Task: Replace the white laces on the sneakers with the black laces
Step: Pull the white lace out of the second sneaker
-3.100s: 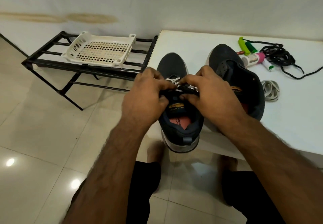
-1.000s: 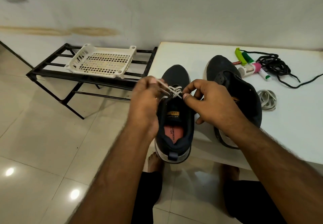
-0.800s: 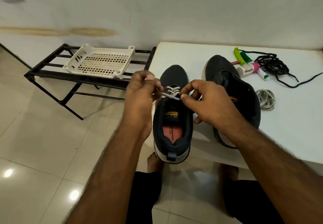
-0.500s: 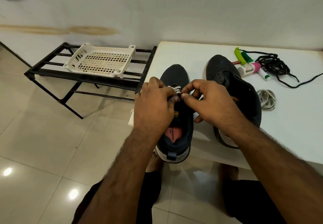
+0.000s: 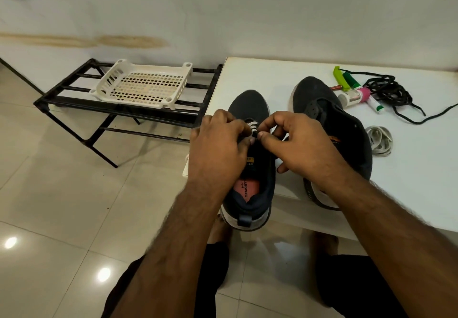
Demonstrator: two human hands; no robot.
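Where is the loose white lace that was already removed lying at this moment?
In the head view the removed white lace lies bundled on the white table, just right of the unlaced sneaker and nearer than the black laces.

A white wall (image 5: 247, 7) bears a brownish stain (image 5: 119, 41). Glossy beige floor tiles (image 5: 62, 206) reflect lights. A black metal rack (image 5: 74, 99) stands far left beside a white table (image 5: 421, 181).

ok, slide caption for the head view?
Both hands pick at white lace on dark fabric sneaker; black laces wait.
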